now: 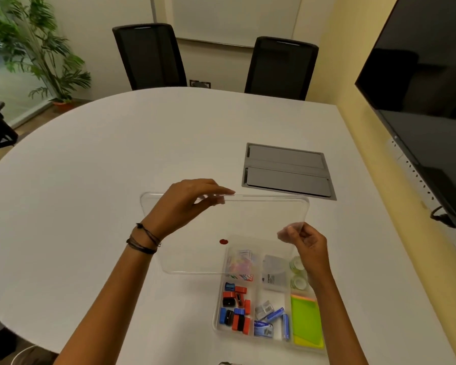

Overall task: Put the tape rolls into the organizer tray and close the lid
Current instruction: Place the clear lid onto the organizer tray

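A clear plastic lid (248,222) hangs above the white table, tilted, and overlaps the far left part of the organizer tray (217,324). My left hand (187,204) grips the lid's far edge. My right hand (304,245) pinches its right edge. The clear tray sits near the table's front edge, uncovered apart from that overlap. Two clear tape rolls (298,273) lie in the tray's right rear compartment, partly hidden by my right wrist.
Other tray compartments hold sharpeners (236,309), staple boxes (270,320), green sticky notes (307,322) and paper clips (241,262). A small red dot (223,242) lies on the table under the lid. A grey cable hatch (287,171) is set in the table beyond. A wall screen (429,101) hangs on the right.
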### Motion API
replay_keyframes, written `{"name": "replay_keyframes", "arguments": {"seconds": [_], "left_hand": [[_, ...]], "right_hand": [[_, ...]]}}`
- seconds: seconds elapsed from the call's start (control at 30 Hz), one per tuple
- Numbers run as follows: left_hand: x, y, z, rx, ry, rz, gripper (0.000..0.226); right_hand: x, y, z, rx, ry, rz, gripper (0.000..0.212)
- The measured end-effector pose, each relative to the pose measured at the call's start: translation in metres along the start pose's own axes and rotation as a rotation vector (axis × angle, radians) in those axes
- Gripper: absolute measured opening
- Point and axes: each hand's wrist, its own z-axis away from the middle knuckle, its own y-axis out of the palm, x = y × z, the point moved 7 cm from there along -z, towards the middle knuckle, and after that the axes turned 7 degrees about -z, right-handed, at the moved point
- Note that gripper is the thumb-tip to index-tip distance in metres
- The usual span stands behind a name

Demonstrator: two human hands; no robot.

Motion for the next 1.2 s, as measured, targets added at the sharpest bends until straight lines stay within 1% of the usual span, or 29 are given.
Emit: {"name": "replay_keyframes", "arguments": {"seconds": [0.07, 0.13, 0.23, 0.3, 0.4, 0.5, 0.6, 0.67, 0.73, 0.77, 0.83, 0.97, 1.03, 1.1, 1.2], "left_hand": [[-0.008, 0.008, -0.012, -0.006, 0.029, -0.033, 0.028], [-0.007, 0.016, -0.022, -0.036, 0.034, -0.032, 0.027], [0.004, 0.028, -0.03, -0.035, -0.007, 0.044, 0.026], [0.014, 0.037, -0.031, -0.07, -0.047, 0.036, 0.025], [0.03, 0.059, -0.023, -0.166, -0.145, 0.053, 0.027], [0.051, 0.089, -0.003, -0.233, -0.347, 0.196, 0.034], [0.073, 0.128, 0.025, -0.163, -0.578, 0.405, 0.043], [0.083, 0.158, 0.045, -0.035, -0.714, 0.521, 0.046], [0.086, 0.183, 0.063, 0.094, -0.788, 0.549, 0.044], [0.086, 0.192, 0.069, 0.134, -0.806, 0.545, 0.041], [0.087, 0.204, 0.078, 0.158, -0.823, 0.522, 0.039], [0.09, 0.21, 0.083, 0.111, -0.854, 0.455, 0.038], [0.091, 0.208, 0.083, 0.072, -0.864, 0.41, 0.042], [0.091, 0.207, 0.08, 0.045, -0.851, 0.372, 0.045], [0.091, 0.209, 0.074, 0.048, -0.825, 0.342, 0.042]], "right_hand": [[0.001, -0.016, 0.003, -0.114, -0.028, -0.059, 0.018], [0.002, -0.03, 0.0, -0.189, -0.037, -0.087, 0.021], [0.006, -0.037, -0.006, -0.26, -0.034, -0.091, 0.022], [0.005, -0.046, -0.007, -0.29, -0.017, -0.078, 0.02], [-0.01, -0.069, -0.001, -0.339, 0.056, -0.033, 0.012], [-0.035, -0.095, 0.012, -0.401, 0.14, -0.018, 0.009], [-0.058, -0.112, 0.022, -0.466, 0.226, -0.026, 0.014], [-0.072, -0.118, 0.027, -0.491, 0.284, -0.037, 0.016], [-0.084, -0.121, 0.031, -0.503, 0.341, -0.054, 0.015], [-0.09, -0.122, 0.032, -0.513, 0.367, -0.067, 0.015], [-0.101, -0.123, 0.035, -0.531, 0.41, -0.088, 0.013], [-0.117, -0.123, 0.037, -0.554, 0.448, -0.093, 0.013], [-0.122, -0.123, 0.038, -0.589, 0.45, -0.089, 0.011], [-0.127, -0.124, 0.038, -0.636, 0.434, -0.053, 0.007], [-0.135, -0.125, 0.037, -0.688, 0.421, 0.063, 0.007]]}}
